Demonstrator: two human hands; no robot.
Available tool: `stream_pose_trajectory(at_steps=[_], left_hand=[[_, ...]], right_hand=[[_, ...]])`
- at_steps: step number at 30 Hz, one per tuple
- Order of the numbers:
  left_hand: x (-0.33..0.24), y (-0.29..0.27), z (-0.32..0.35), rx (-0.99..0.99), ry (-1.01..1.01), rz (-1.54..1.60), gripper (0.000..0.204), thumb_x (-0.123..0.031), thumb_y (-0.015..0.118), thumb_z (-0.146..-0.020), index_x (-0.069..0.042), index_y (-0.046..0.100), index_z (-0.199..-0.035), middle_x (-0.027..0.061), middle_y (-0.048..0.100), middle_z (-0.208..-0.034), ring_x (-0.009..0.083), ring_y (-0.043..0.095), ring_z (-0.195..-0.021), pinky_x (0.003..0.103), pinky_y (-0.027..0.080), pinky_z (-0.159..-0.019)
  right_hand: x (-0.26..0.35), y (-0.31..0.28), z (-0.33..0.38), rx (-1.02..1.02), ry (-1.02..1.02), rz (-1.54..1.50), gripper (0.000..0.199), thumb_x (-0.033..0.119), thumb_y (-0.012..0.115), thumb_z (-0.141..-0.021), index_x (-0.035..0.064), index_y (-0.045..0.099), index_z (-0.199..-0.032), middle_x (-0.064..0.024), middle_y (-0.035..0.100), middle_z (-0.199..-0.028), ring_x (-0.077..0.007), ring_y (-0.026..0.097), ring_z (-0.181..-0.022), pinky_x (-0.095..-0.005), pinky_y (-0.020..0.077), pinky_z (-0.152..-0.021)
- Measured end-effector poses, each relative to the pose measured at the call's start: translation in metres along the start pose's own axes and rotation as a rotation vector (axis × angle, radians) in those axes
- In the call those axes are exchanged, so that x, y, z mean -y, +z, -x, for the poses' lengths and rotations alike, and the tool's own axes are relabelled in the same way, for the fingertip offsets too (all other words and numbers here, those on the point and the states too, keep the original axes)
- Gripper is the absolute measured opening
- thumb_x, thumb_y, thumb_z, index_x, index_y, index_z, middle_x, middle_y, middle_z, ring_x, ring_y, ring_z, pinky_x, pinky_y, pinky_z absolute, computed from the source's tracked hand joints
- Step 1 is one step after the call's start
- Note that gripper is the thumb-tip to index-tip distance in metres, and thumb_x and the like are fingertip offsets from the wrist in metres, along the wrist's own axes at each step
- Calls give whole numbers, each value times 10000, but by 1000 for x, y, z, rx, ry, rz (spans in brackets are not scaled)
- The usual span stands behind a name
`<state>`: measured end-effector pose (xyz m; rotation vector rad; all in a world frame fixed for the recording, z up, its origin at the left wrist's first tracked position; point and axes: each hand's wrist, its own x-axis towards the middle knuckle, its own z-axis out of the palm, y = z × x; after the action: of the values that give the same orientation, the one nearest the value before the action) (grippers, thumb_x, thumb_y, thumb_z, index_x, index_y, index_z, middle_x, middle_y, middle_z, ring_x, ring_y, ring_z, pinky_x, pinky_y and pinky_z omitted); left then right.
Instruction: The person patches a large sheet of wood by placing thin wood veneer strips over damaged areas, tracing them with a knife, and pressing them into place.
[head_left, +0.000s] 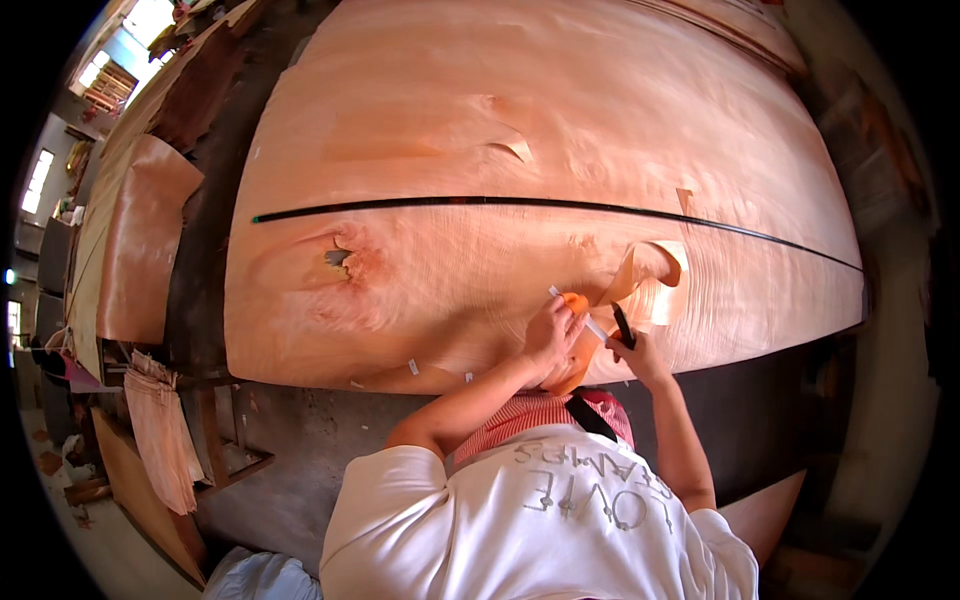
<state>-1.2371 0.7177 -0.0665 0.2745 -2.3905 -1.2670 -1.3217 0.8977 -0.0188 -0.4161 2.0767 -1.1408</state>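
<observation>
Your left hand (pixel 553 335) presses flat on the wood veneer sheet (pixel 480 150), fingers closed over an orange tape piece (pixel 577 303); a white strip (pixel 597 329) runs out from under that grip toward your right hand (pixel 640 355). Your right grip is closed around a black-handled tool (pixel 623 325), which stands up just above the fist. Just beyond both grips, a torn flap (pixel 655 275) of veneer curls upward. Farther out, a long dark seam (pixel 500 203) crosses the sheet. The tabletop (pixel 300 430) edge lies below your wrists.
</observation>
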Motion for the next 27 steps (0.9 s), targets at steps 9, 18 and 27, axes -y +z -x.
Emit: stream_pose_trajectory(at_steps=[9,18,27], left_hand=[[34,33,6,263,14,-217,536,-381,571,-832,-5,487,-1205,209,462,-1237,377,443,-1128,414,356,-967],[17,80,30,838,25,-107,275,-393,595,-782,-124,653,-802,119,640,-785,293,623,-743,383,490,-694],[-27,54,-49,144,228,10,617,-305,703,-720,-67,489,-1247,187,478,-1254,339,443,-1181,395,386,-945]], right_hand=[[-14,-63,1,12,60,-477,170,203,594,-873,35,602,-853,41,458,-567,-28,352,-469,-202,236,-416],[31,-58,-39,43,-252,-980,133,180,558,-891,48,537,-890,52,378,-585,-27,284,-466,-181,204,-424],[0,-51,-32,60,-20,-890,151,189,586,-888,67,560,-803,46,429,-589,-17,288,-452,-189,198,-415]])
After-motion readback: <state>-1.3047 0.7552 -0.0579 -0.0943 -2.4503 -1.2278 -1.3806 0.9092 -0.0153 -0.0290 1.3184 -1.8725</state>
